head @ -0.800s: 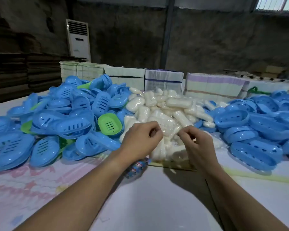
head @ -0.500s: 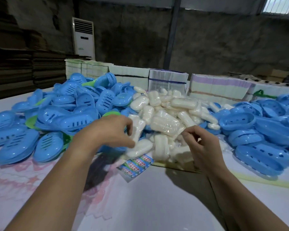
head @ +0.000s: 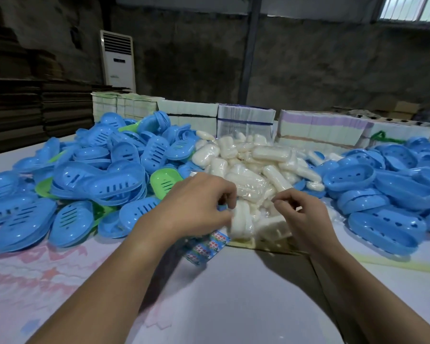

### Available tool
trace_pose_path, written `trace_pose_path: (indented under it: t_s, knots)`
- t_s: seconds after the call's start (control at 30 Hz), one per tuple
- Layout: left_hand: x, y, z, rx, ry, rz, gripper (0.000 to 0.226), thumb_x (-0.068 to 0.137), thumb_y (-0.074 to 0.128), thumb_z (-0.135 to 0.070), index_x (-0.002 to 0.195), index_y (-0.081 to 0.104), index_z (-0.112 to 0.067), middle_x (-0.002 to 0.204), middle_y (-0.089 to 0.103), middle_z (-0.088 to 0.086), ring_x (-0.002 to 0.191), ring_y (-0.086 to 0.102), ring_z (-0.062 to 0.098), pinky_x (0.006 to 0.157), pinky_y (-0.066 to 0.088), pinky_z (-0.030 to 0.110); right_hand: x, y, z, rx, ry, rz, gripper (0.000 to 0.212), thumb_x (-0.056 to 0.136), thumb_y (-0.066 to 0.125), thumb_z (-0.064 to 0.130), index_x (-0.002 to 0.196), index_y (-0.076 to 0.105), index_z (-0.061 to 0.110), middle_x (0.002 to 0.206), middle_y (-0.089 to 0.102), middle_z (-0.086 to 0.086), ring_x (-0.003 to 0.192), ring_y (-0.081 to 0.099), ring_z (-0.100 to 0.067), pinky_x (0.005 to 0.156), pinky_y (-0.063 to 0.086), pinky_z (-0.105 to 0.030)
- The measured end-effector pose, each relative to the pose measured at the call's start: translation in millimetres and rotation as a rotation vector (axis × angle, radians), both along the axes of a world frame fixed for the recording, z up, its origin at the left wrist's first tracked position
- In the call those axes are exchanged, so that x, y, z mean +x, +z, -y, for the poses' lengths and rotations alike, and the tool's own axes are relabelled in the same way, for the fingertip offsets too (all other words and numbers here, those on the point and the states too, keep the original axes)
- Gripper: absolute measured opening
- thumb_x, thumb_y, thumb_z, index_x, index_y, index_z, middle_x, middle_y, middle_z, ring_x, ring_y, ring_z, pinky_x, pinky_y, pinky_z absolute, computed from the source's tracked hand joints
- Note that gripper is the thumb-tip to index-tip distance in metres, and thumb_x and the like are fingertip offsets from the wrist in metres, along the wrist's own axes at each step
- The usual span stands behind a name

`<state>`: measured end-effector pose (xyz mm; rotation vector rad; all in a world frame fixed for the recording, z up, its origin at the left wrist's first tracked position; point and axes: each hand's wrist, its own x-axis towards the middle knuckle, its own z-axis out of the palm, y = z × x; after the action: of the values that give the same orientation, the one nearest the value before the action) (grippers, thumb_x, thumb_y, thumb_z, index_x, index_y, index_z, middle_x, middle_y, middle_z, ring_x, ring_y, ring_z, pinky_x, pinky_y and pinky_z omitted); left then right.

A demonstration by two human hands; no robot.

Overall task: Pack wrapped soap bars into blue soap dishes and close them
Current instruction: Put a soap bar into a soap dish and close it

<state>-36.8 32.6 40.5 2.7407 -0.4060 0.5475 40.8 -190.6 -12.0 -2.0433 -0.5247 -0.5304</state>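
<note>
1. The white worktop is nearest, with pink smudges at its left; both bare forearms reach across it from the bottom edge.
2. A strip of printed labels lies flat just beside the near edge of the soap pile, partly under the left wrist.
3. The left hand is knuckles up, fingers curled down at the near left edge of the pile; their tips seem to touch a wrapped soap bar lying lengthwise there, but whether they pinch it or its wrap I cannot tell, since the hand covers the contact.
4. The right hand is near it, just apart, with thumb and forefinger narrowly pinched at a bit of clear wrap over the pile; the other fingers are curled in.
5. The pile of wrapped soap bars sits between the two hands and beyond them, in the middle of the worktop.
6. Left of the pile lies a heap of blue soap dishes, slotted parts mostly, with a few green dishes among them; right of it is a second heap of blue dish halves.
7. Behind stand stacked bundles of flat cartons; farther off, a white floor air conditioner against a dark wall.
</note>
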Motion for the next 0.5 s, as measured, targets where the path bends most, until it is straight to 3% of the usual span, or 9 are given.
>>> trace_pose_path:
  t_s: [0.07, 0.17, 0.3, 0.43, 0.5]
  knots:
    - [-6.2, -2.9, 19.7, -0.088, -0.183, 0.043, 0.014, 0.076, 0.067, -0.023, 0.081, 0.063, -0.035, 0.080, 0.062, -0.014, 0.078, 0.055, 0.009, 0.074, 0.052, 0.037, 1.3, 1.4, 1.9, 0.008, -0.024, -0.016, 0.022, 0.085, 0.063, 0.011, 0.076, 0.069, 0.030, 0.070, 0.067, 0.006, 0.069, 0.058, -0.007, 0.063, 0.045, -0.024]
    - [-9.3, -19.3, 49.4, -0.172, -0.417, 0.103, 0.013, 0.077, 0.075, -0.011, 0.088, 0.071, -0.017, 0.082, 0.068, -0.005, 0.072, 0.056, 0.007, 0.073, 0.050, 0.030, 2.6, 3.1, 5.3, 0.026, -0.059, -0.015, 0.024, 0.085, 0.063, 0.009, 0.077, 0.068, 0.031, 0.069, 0.066, 0.005, 0.066, 0.056, -0.005, 0.063, 0.044, -0.024]
    - [-4.4, -41.7, 62.2, -0.046, -0.519, -0.020, 0.027, 0.082, 0.081, -0.026, 0.105, 0.073, -0.015, 0.101, 0.070, -0.003, 0.091, 0.056, 0.014, 0.080, 0.038, 0.021, 2.1, 4.5, 10.8, -0.064, -0.054, -0.065, 0.030, 0.083, 0.061, 0.006, 0.080, 0.067, 0.035, 0.069, 0.063, 0.006, 0.060, 0.055, -0.002, 0.060, 0.044, -0.026]
    - [5.0, -42.5, 47.1, 0.070, -0.485, -0.123, 0.042, 0.079, 0.079, -0.051, 0.116, 0.071, -0.033, 0.121, 0.057, -0.014, 0.111, 0.041, 0.010, 0.097, 0.036, 0.027, -1.5, 9.2, 17.8, -0.341, 0.062, -0.131, 0.041, 0.077, 0.062, 0.002, 0.100, 0.070, 0.035, 0.101, 0.064, 0.025, 0.089, 0.056, 0.009, 0.083, 0.046, -0.019]
    - [11.1, -42.0, 35.8, 0.113, -0.467, -0.261, 0.043, 0.079, 0.073, -0.056, 0.118, 0.068, -0.040, 0.129, 0.048, -0.018, 0.121, 0.036, 0.008, 0.107, 0.034, 0.031, -1.1, 7.6, 20.8, -0.515, 0.115, -0.138, 0.046, 0.076, 0.068, 0.008, 0.116, 0.070, 0.031, 0.119, 0.063, 0.019, 0.109, 0.052, 0.004, 0.093, 0.039, -0.019]
